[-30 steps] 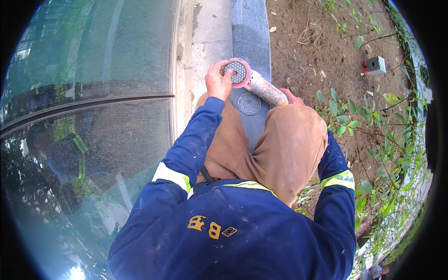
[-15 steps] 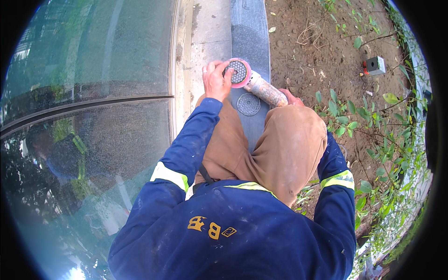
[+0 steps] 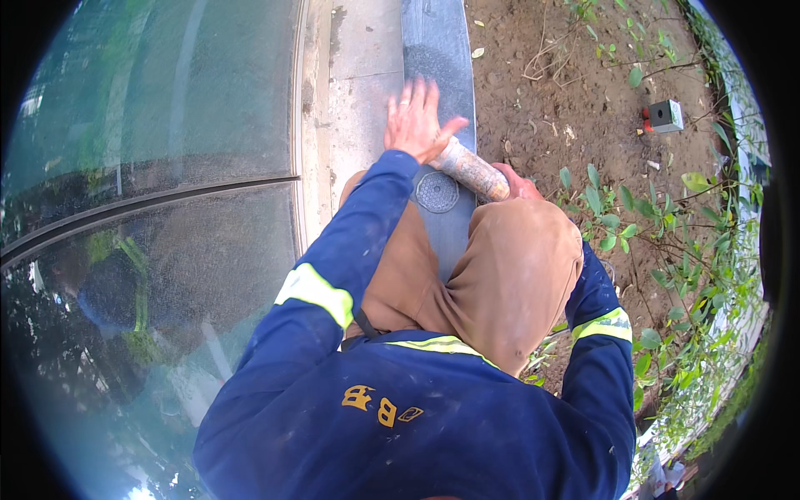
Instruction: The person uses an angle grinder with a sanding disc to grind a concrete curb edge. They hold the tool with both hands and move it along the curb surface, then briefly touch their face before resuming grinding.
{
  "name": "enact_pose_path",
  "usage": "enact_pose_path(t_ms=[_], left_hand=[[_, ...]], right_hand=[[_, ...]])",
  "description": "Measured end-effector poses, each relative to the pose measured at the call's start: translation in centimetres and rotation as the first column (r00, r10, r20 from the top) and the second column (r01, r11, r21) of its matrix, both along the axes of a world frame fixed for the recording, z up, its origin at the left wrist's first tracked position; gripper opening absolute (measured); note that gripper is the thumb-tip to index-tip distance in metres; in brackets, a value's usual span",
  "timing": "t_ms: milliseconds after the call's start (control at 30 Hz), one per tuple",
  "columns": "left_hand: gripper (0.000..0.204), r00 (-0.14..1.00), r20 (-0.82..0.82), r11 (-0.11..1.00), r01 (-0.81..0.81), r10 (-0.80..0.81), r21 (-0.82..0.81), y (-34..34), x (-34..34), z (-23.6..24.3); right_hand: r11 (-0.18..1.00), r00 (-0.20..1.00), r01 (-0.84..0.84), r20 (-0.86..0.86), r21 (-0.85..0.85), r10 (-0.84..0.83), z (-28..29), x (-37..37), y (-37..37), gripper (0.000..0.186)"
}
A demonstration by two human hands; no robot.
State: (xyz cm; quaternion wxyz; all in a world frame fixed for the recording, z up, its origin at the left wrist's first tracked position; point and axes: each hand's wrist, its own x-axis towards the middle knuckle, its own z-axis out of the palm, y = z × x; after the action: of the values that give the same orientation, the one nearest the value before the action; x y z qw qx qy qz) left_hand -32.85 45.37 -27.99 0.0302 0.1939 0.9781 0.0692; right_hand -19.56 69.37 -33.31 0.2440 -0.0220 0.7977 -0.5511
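Observation:
My right hand [image 3: 518, 181], beside my right knee, is wrapped round the rear end of an angle polisher [image 3: 472, 170] with a worn, stained cylindrical body. Over the head of this tool lies my left hand [image 3: 414, 123], its fingers stretched out and the thumb spread to the right. The honeycomb-patterned pad with its pink rim is hidden beneath that palm. A second round polishing pad [image 3: 437, 192], grey and honeycomb-patterned, rests flat on the dark stone strip [image 3: 442, 42] between my knees, just below the polisher.
A large glass pane [image 3: 167, 92] in a metal frame stands close on my left, with a pale ledge [image 3: 362, 50] along it. To the right is bare soil [image 3: 533, 92] with leafy plants [image 3: 617, 217]. A small grey box [image 3: 665, 116] with orange-red parts sits farther right on the soil.
My left hand has let go of the pad's rim, opened out and moved right across the pad, covering it. My right hand still grips the polisher.

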Motion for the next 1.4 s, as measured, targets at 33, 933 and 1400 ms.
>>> enact_pose_path(t_ms=[33, 933, 1400], left_hand=[[0.085, 1.000, 0.013, 0.999, 0.014, -0.014, 0.031, 0.1, -0.4, -0.4], [0.088, 0.997, -0.074, 0.988, 0.047, -0.036, 0.144, 0.4, -2.0, -0.9], [0.087, 0.998, 0.001, 0.956, -0.065, 0.068, 0.286, 0.3, -2.5, -1.0]], right_hand=[[1.000, 1.000, 0.006, -0.002, -0.024, -0.006, -0.7, 0.1, -0.1, 0.068], [0.999, 1.000, -0.027, 0.007, -0.020, 0.027, -1.6, 0.1, 0.2, 0.077], [1.000, 1.000, 0.001, 0.027, -0.020, 0.000, -0.4, 0.3, 0.0, 0.074]])
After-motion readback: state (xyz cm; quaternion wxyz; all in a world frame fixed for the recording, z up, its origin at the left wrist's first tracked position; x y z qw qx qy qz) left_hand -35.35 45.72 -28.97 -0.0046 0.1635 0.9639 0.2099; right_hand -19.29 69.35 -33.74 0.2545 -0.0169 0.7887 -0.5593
